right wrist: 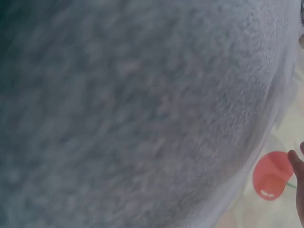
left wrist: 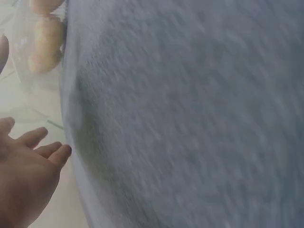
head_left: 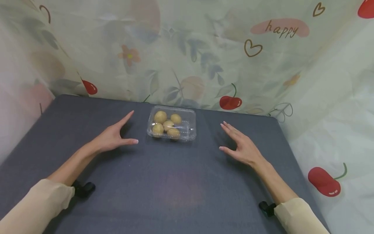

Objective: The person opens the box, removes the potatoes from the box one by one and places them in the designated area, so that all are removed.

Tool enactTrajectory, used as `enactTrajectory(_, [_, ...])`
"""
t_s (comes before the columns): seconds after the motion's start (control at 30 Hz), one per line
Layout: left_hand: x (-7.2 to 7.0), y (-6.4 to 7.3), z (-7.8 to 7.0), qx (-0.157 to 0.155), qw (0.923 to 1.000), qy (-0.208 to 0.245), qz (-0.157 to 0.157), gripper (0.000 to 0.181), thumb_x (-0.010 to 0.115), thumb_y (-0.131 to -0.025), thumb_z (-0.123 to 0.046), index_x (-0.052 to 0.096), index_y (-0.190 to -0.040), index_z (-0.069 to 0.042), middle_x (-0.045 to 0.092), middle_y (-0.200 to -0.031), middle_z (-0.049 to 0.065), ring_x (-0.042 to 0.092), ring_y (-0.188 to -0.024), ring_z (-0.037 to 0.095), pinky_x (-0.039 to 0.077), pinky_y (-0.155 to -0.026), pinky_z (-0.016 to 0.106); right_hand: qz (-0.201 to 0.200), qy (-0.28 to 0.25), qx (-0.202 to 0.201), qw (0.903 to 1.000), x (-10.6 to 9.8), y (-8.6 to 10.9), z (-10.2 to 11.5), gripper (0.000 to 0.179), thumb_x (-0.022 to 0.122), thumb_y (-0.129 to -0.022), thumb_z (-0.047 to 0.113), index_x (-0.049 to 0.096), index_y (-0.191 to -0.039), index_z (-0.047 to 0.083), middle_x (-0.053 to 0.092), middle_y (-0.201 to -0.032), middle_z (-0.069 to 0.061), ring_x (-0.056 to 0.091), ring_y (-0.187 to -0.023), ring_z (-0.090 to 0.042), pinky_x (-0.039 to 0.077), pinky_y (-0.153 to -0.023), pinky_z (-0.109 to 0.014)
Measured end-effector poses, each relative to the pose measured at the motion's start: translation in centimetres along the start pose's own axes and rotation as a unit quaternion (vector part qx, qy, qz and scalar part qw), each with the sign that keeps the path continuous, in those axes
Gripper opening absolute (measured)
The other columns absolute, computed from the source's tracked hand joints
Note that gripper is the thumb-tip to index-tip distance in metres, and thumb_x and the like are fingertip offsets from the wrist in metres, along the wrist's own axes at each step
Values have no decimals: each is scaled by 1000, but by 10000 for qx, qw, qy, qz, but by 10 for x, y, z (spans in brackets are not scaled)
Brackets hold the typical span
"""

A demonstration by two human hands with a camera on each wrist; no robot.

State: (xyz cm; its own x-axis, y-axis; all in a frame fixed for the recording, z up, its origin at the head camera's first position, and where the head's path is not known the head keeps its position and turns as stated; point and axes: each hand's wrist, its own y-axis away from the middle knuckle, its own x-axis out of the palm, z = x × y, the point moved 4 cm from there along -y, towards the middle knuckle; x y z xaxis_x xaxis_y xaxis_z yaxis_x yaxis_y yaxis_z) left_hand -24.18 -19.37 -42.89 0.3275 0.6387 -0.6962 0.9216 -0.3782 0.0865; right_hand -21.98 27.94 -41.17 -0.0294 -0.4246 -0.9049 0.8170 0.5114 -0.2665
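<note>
A clear plastic box (head_left: 188, 128) stands near the far edge of the table, with several round, yellowish-brown items that look like small potatoes (head_left: 160, 117) inside. To its left, my left hand (head_left: 109, 138) is held with thumb and fingers spread apart, touching nothing. On the other side, my right hand (head_left: 243, 148) has its fingers extended toward the box, with a gap between them. In the left wrist view the left hand (left wrist: 28, 173) shows spread fingers, and the potatoes (left wrist: 47, 42) appear at the upper left. Only fingertips of the right hand (right wrist: 298, 171) show in the right wrist view.
A dark grey cloth covers the table (head_left: 175, 182). Behind it and along both sides hangs a pale curtain (head_left: 187, 48) printed with cherries, leaves and hearts. Black straps with small devices (head_left: 84, 189) sit at both wrists, by the cream sleeves.
</note>
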Motion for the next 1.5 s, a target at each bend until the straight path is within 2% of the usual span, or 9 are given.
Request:
enactTrajectory(0.1, [3, -3, -3, 164, 9995, 264, 13, 111, 80, -82, -48, 2, -159, -37, 17, -164, 12, 18, -148, 38, 23, -113, 62, -82, -44, -175, 9998, 0, -5, 6, 83, 76, -87, 40, 32, -157, 29, 36, -158, 2, 40, -141, -21, 37, -109, -52])
enactTrajectory(0.3, [11, -13, -10, 446, 9935, 1036, 125, 106, 82, -84, -34, 10, -161, -26, 22, -162, 16, 22, -148, 34, 27, -115, 52, -234, -356, -310, 9986, 2, -12, 17, 80, 79, -86, 33, 39, -154, 27, 51, -147, -2, 55, -127, -25, 45, -101, -50])
enactTrajectory(0.53, [16, -24, -19, 521, 9847, 1658, 123, 98, 81, -86, -25, 17, -160, -19, 31, -158, 17, 35, -142, 35, 38, -110, 48, -492, -1332, -349, 9893, 6, -19, 22, 67, 82, -84, 17, 53, -145, 19, 64, -131, -4, 64, -111, -28, 54, -87, -42])
enactTrajectory(0.63, [17, -26, -21, 427, 9830, 1780, 122, 96, 80, -87, -22, 18, -160, -16, 36, -155, 18, 46, -134, 35, 45, -103, 48, -602, -1740, -110, 9828, 7, -21, 23, 60, 81, -85, 14, 58, -140, 19, 66, -127, -3, 65, -106, -29, 55, -87, -41])
enactTrajectory(0.77, [19, -29, -22, 309, 9814, 1891, 118, 94, 79, -87, -19, 19, -160, -16, 43, -150, 18, 55, -124, 33, 51, -95, 45, -748, -2119, 11, 9744, 3, -25, 36, 53, 79, -84, 5, 63, -134, 10, 67, -122, -10, 66, -102, -32, 55, -84, -48])
enactTrajectory(0.93, [23, -32, -23, 191, 9801, 1973, 83, 95, 80, -86, -17, 20, -160, -15, 47, -142, 17, 57, -118, 32, 53, -89, 37, -727, -2572, 66, 9636, -6, -30, 59, 45, 76, -84, -3, 64, -127, -4, 67, -118, -19, 66, -100, -34, 54, -83, -55])
enactTrajectory(1.2, [31, -39, -26, 169, 9795, 2004, -83, 91, 80, -85, -11, 26, -158, -15, 49, -132, 16, 57, -110, 29, 53, -83, 29, -446, -3200, 337, 9458, 3, -37, 66, 37, 74, -87, -3, 65, -123, -8, 66, -117, -24, 62, -102, -46, 52, -87, -57])
enactTrajectory(1.3, [32, -39, -26, 102, 9785, 2058, -125, 91, 80, -85, -9, 27, -158, -15, 49, -130, 16, 58, -105, 26, 53, -80, 27, -318, -3186, 391, 9466, 7, -39, 69, 34, 73, -88, -1, 67, -121, -4, 67, -115, -22, 64, -96, -43, 53, -85, -54])
enactTrajectory(1.5, [34, -40, -25, 21, 9802, 1974, -143, 90, 79, -86, -10, 25, -158, -12, 50, -121, 15, 58, -83, 19, 49, -67, 27, -172, -3113, 562, 9485, 10, -46, 72, 28, 73, -89, 1, 70, -117, 1, 70, -106, -21, 64, -84, -35, 54, -78, -42])
